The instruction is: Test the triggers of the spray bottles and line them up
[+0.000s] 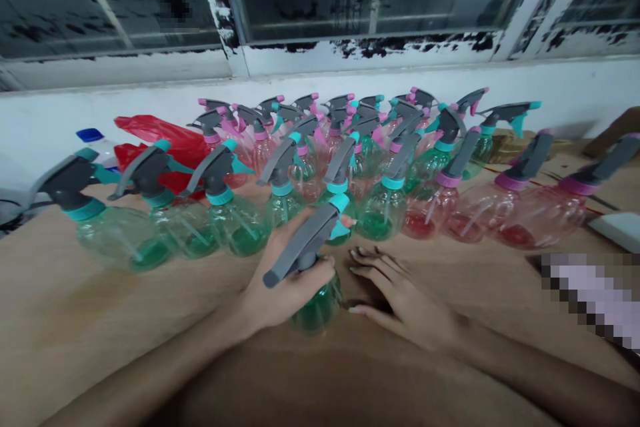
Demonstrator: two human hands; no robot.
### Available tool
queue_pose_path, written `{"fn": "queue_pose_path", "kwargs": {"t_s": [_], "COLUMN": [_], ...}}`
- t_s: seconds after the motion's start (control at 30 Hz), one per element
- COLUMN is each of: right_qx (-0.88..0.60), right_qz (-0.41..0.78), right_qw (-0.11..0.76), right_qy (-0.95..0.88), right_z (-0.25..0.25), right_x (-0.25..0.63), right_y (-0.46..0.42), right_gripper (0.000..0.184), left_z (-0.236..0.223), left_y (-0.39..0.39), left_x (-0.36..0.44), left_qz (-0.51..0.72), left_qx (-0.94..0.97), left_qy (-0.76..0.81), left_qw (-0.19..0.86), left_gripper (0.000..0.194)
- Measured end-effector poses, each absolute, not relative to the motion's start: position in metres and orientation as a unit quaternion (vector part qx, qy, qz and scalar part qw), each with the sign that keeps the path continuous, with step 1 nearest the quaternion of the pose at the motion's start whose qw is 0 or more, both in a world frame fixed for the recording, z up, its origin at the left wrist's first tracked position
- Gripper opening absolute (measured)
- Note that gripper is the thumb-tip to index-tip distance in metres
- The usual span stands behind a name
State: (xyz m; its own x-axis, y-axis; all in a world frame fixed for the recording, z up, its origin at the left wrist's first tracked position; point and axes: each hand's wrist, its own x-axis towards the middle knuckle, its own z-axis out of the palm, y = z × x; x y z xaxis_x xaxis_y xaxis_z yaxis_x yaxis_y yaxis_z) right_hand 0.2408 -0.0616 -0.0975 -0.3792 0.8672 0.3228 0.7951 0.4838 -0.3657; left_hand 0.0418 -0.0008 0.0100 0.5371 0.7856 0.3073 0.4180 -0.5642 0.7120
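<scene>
My left hand (285,273) is wrapped round the neck of a green spray bottle (316,307) with a grey and turquoise trigger head. That bottle is close to me, at the middle of the table, and its neck is hidden by my fingers. To its right, my right hand (400,293) rests low over the tabletop with fingers stretched out, holding nothing. Just beyond my hands stands a row of spray bottles: green ones such as this green bottle (383,213) at the left and middle, and pink ones such as this pink bottle (473,213) at the right.
Behind the front row stand several more spray bottles with pink or turquoise trims. A red plastic bag (160,137) and a blue-capped bottle (100,147) are at the back left. A white object (615,230) lies at the right edge. The wooden table (60,307) meets a white windowed wall (50,110).
</scene>
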Motion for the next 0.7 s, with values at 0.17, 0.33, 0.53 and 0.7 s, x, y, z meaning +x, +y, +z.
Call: {"fn": "queue_pose_path", "kwargs": {"t_s": [0.17, 0.33, 0.53, 0.7], "right_qx": [-0.504, -0.506, -0.507, -0.506], "right_qz": [0.077, 0.079, 0.079, 0.08], "right_qw": [0.243, 0.237, 0.224, 0.22], "right_qy": [-0.825, -0.826, -0.829, -0.83], "right_z": [-0.0988, -0.1005, -0.1001, -0.0988], "right_x": [0.2415, 0.2421, 0.2421, 0.2415], "right_y": [-0.0617, -0.0616, -0.0611, -0.061], "right_gripper": [0.051, 0.052, 0.053, 0.052], "left_z": [0.0055, 0.0071, 0.0051, 0.0044], "left_y": [-0.0014, -0.0019, -0.002, -0.0013], "left_x": [0.0421, 0.0431, 0.042, 0.042], "left_qz": [0.324, 0.325, 0.334, 0.333], "left_qx": [0.82, 0.81, 0.81, 0.813], "left_qy": [0.351, 0.348, 0.34, 0.337], "left_qw": [0.316, 0.342, 0.341, 0.339], "left_gripper": [0.027, 0.032, 0.027, 0.029]}}
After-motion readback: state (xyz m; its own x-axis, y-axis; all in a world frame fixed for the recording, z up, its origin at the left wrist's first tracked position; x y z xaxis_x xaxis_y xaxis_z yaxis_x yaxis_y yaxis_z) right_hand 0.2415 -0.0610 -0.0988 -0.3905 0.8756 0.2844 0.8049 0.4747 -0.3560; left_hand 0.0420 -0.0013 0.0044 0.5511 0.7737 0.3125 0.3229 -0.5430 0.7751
